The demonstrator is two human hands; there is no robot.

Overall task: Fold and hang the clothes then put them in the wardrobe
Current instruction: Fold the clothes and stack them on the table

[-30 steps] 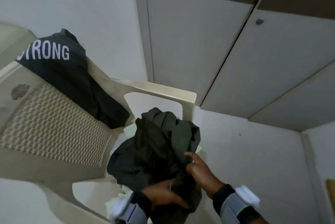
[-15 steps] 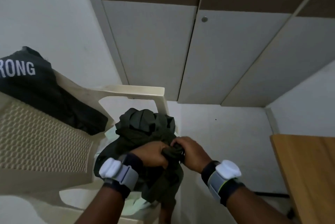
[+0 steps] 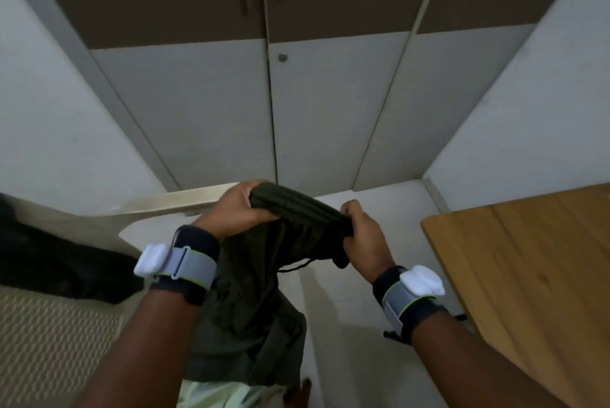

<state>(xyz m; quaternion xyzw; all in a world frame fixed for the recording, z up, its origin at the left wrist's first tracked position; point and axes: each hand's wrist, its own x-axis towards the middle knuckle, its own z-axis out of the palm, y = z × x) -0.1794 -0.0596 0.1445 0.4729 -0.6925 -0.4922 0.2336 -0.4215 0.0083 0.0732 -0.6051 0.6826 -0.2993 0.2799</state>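
Grey and brown wardrobe doors stand shut ahead. A cream plastic chair sits left. The dark green cloth hangs in the air before the doors. The left hand and right hand, both raised, curl their fingers tight around its bunched top.

Straight ahead stood the wardrobe, doors closed, pale grey below and brown above, white walls on both sides, a pale floor beneath, a wooden table at the right and a cream plastic chair at the left.
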